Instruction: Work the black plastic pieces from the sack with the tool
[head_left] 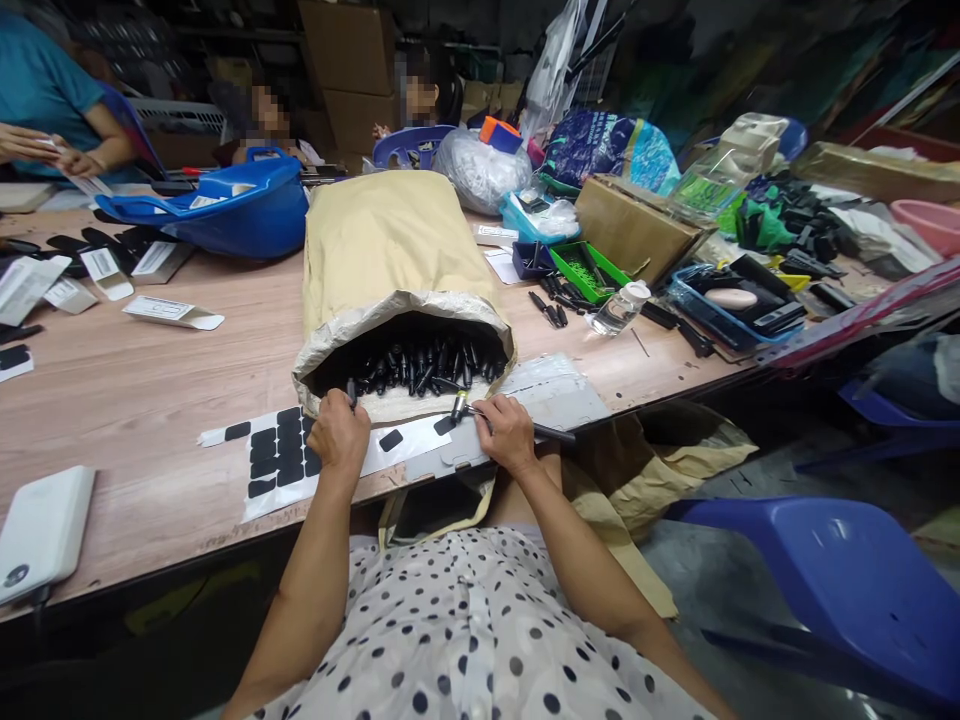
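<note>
Dotted shirt cloth is closest. Past it, on the wide surface, sits a big paper bag with little black parts inside. Near the bag's open end, the right hand curls its fingers around a dark-handled tool. The left hand, there too, has fingers pinching one small black piece. That piece looks light, hard and maybe slippery; its middle seems best to hold.

The wood-grain bench carries a tan paper sack; left of the sack lie a blue basin, white boxes and a white device (cable attached); right of it, a green tray; before its mouth, a sticker sheet.
</note>
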